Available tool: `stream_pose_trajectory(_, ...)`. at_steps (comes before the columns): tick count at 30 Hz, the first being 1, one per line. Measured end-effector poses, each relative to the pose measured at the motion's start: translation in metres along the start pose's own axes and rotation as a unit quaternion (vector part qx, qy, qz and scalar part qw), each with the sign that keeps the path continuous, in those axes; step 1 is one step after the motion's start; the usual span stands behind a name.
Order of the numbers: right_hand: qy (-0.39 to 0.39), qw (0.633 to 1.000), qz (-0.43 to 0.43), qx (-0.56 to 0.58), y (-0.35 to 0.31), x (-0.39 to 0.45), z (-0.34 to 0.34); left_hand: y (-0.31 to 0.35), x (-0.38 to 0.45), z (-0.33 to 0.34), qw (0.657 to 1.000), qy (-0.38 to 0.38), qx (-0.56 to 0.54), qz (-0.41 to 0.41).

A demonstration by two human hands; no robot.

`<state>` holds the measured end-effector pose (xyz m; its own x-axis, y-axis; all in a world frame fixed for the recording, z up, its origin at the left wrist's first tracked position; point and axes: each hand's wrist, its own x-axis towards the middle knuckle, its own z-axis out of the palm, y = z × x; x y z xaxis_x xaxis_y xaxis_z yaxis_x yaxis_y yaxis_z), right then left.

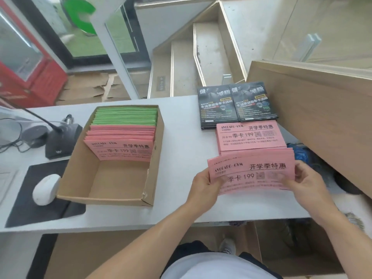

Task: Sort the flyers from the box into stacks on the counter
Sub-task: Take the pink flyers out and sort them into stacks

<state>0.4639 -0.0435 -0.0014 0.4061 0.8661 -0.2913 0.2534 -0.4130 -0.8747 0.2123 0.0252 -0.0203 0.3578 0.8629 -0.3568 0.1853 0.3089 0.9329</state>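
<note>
both hands hold a fanned bundle of pink flyers [251, 174] just above the near right part of the white bench [181, 150]. left hand [204, 185] grip closed on the bundle's left edge, thumb on top, fingers under. right hand [306, 183] grip closed on the bundle's right edge, thumb on the printed face. top sheet reads avocado gym with black chinese text and 199, bundle tilted a bit, sheets splayed at the far edge

just beyond the bundle, a squared pink stack [250, 136] lies flat on the bench, same print, its near edge hidden by the held sheets. beyond that, touching or nearly touching the pink stack's far edge, two black flyer stacks [237, 104] side by side, dark gym print with white text

left of the hands, a cardboard box [80, 178] sits open on the bench, near half bare. in its far half flyers stand on edge, leaning: pink flyers in box [120, 146] nearer, green flyers in box [126, 116] behind them against the far wall

near left: white mouse [45, 189] on a black mouse pad [30, 210], pad corner touching the box's left side or under it, cannot tell. further left a black desk microphone base [61, 139] with cables, just beside the box's left wall

right side: a large wooden panel [322, 121] rises next to the stacks, something blue [300, 153] at its foot, unclear what

far: stairs [201, 57] going down beyond the bench
</note>
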Motion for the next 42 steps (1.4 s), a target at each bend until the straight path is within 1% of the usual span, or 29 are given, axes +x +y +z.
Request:
stream_pose_trajectory(5,0.035,0.998,0.016,0.044,-0.003,0.007,0.004,0.005,0.007,0.000,1.000,0.008,-0.002,-0.022)
stream_pose_trajectory(9,0.068,0.994,0.031,0.080,-0.004,0.025,0.005,0.018,0.030,0.003,0.998,0.052,-0.016,-0.015)
stream_pose_trajectory(12,0.100,0.992,0.020,0.078,-0.012,0.050,0.006,0.029,0.056,0.005,0.997,0.075,-0.019,-0.007)
stream_pose_trajectory(14,0.113,0.992,0.006,0.054,-0.020,0.070,0.007,0.032,0.078,0.005,0.996,0.083,-0.007,-0.011)
stream_pose_trajectory(18,0.133,0.988,-0.008,-0.073,-0.033,0.106,0.013,0.034,0.118,0.001,0.992,0.114,0.052,-0.025)
stream_pose_trajectory(20,0.139,0.983,-0.006,-0.118,-0.034,0.117,0.017,0.034,0.131,-0.001,0.990,0.124,0.060,-0.041)
stream_pose_trajectory(22,0.139,0.981,-0.006,-0.138,-0.032,0.124,0.020,0.033,0.140,-0.001,0.988,0.129,0.073,-0.050)
stream_pose_trajectory(25,0.149,0.980,0.003,-0.135,-0.029,0.128,0.022,0.028,0.150,-0.002,0.986,0.132,0.091,-0.055)
stream_pose_trajectory(30,0.165,0.978,-0.013,-0.129,-0.025,0.129,0.022,0.023,0.154,-0.005,0.988,0.123,0.078,-0.059)
stream_pose_trajectory(33,0.176,0.969,-0.020,-0.175,-0.025,0.129,0.023,0.022,0.152,-0.005,0.984,0.147,0.083,-0.049)
stream_pose_trajectory(35,0.175,0.958,-0.029,-0.227,-0.021,0.125,0.025,0.019,0.144,-0.003,0.979,0.161,0.113,-0.047)
stream_pose_trajectory(37,0.150,0.952,-0.030,-0.263,-0.016,0.121,0.028,0.010,0.136,0.001,0.981,0.136,0.127,-0.047)
stream_pose_trajectory(40,0.107,0.966,0.001,-0.236,-0.013,0.117,0.032,0.002,0.129,0.007,0.989,0.069,0.127,-0.038)
stream_pose_trajectory(42,0.085,0.970,-0.002,-0.230,-0.011,0.115,0.031,0.002,0.129,0.010,0.985,0.055,0.162,-0.019)
